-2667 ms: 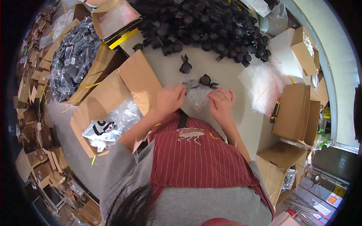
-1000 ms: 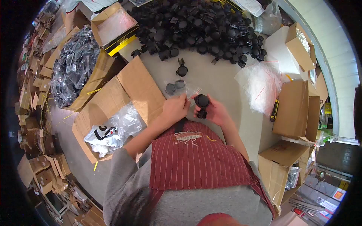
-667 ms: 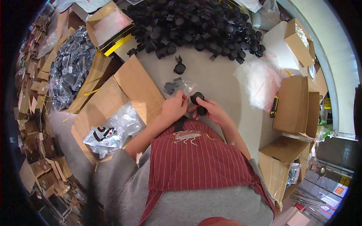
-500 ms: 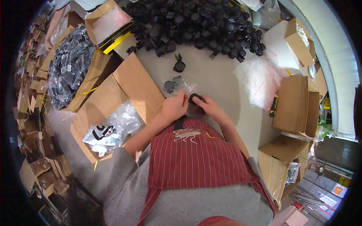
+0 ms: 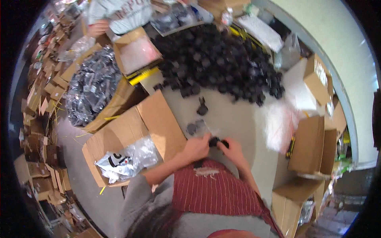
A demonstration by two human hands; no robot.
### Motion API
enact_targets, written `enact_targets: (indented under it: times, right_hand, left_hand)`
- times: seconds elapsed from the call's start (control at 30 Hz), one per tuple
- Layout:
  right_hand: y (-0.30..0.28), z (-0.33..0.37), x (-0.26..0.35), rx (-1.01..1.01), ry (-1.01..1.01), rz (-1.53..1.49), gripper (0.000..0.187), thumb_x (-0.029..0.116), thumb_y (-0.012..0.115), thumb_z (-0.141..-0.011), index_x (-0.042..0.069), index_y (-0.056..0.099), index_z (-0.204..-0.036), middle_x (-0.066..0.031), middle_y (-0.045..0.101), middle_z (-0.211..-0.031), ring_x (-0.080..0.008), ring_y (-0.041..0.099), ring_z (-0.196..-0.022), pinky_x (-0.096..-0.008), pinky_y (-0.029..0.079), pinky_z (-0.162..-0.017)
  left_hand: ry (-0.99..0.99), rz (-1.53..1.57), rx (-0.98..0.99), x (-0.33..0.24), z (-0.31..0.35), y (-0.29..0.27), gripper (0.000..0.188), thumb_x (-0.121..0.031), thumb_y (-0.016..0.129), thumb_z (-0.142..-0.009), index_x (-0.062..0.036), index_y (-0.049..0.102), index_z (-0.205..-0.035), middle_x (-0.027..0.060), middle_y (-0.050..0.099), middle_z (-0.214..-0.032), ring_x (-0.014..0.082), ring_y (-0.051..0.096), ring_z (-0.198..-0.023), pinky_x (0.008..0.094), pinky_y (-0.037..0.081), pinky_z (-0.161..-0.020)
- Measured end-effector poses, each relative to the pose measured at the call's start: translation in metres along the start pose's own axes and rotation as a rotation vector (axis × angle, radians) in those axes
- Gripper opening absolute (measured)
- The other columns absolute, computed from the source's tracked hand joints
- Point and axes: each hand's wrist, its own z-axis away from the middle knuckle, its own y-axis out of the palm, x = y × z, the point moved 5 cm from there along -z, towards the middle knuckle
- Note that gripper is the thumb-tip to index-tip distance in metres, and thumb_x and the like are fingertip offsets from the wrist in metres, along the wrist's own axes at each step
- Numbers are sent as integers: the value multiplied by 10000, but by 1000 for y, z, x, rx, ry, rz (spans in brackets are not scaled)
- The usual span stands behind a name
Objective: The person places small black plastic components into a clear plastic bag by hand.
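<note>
Near the front of my apron, my left hand (image 5: 198, 146) and my right hand (image 5: 234, 152) are close together, both with fingers closed. Between their fingertips is a small black round plastic part (image 5: 214, 141), blurred by motion, its details partly hidden by the fingers. Just beyond my left hand lies a clear plastic bag (image 5: 201, 126) with dark grey round parts in it. Further out on the table, a single black part with two prongs (image 5: 202, 107) lies alone. A large heap of similar black parts (image 5: 222, 63) spreads across the far side.
An open cardboard box (image 5: 115, 137) with plastic bags stands at the left, beside a carton of bagged parts (image 5: 93, 85). Flat clear bags (image 5: 278, 125) and a box cutter (image 5: 291, 147) lie right, near open cartons (image 5: 305, 146). A person's hand (image 5: 98, 28) shows far left.
The view has tilted upward, so everything sits lower and the far person and tray show. My hands still hold the black part together, its angle now different.
</note>
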Motion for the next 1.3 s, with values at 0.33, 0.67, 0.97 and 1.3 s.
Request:
enact_targets:
  times: [0.33,0.67,0.97,1.3]
  right_hand:
    - [25,17,-8,26,348,-914,263,292,516,-1015,65,638,-1065,-26,678,-939,-103,562,-730,-257,445,-634]
    - [16,6,-17,268,275,-418,275,270,646,-944,15,663,-1045,-17,642,-845,-123,571,-739,-257,439,-648]
    - [21,6,-15,234,406,-823,221,218,630,-943,11,682,-999,-42,670,-807,-122,602,-688,-268,455,-601]
    - [47,1,-36,149,245,-881,369,269,594,-992,-56,652,-1156,-89,694,-1024,-172,631,-895,-301,497,-788]
  left_hand:
    - [-60,-21,195,-8,4,12,455,-191,556,-870,-36,441,-1283,188,656,-699,385,647,-581,517,469,-483]
    - [156,102,27,-4,-1,25,371,-164,543,-864,-8,466,-1192,206,644,-707,424,630,-612,537,466,-519]
    - [166,77,90,-6,-2,18,386,-183,562,-869,0,450,-1190,199,627,-657,416,630,-619,531,455,-511]
    - [252,46,54,-12,4,25,464,-148,561,-870,10,438,-1288,182,601,-620,398,609,-552,494,433,-455]
